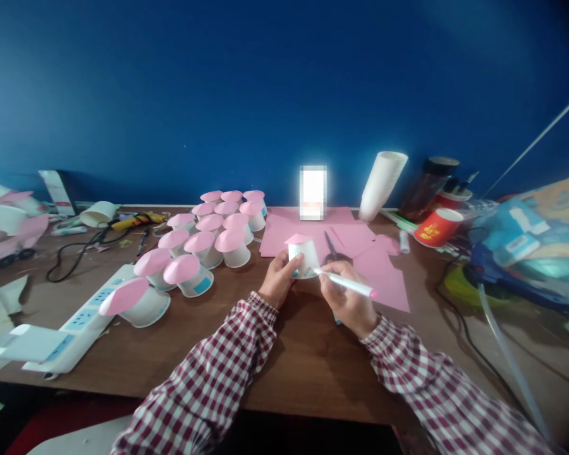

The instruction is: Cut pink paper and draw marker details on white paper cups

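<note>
From my remote post I list, by size: one blue wall (208,95), plain, standing beyond the grip. One brown table (284,379), running below both hands and out to either side. One cluster of white cups with pink cone tops (200,242), mouth down, in ranks to the left of the grip and beyond. Pink paper sheets (284,227), overlapping flat, just beyond the grip and to its right. One white power strip (83,316), set slantwise, left of the grip and nearer me. One stack of white cups (384,183), nested, leaning, beyond the grip and to the right. One red cup (439,227), yellow-marked, tilted, well right of the grip. One right hand (348,294), closed on a pen; one left hand (279,278), closed around the near left side of a cup, thumb in front. One pair of dark scissors (330,245), on the sheets, partly hidden behind my right hand. One held cup (308,258), white, pink-topped, between my hands. One white pen (351,284), pink at its rear end, its front end close by the cup's lower right edge; I cannot tell whether they touch.
</note>
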Motion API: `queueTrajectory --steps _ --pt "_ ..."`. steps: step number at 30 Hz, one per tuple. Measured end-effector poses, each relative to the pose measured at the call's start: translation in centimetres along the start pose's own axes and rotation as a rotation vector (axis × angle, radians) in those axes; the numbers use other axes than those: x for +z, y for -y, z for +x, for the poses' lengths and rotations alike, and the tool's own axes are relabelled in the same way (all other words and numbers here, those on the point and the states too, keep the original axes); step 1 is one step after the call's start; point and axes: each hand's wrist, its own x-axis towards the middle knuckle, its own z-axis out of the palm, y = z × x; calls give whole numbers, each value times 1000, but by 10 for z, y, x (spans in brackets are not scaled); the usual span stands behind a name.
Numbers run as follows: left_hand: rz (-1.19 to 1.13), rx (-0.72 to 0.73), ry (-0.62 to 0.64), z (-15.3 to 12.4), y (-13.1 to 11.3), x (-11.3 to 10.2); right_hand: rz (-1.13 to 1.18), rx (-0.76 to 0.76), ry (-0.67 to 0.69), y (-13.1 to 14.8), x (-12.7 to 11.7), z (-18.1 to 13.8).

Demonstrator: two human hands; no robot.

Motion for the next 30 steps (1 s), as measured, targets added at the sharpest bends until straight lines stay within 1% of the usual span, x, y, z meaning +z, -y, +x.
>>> queueTrajectory --steps 13,30 --pt "-13 -6 -2 -1 -1 2 6 -16 -9 -1 1 0" --pt "-16 6 13 0 1 0 -4 2 19 -2 0 0"
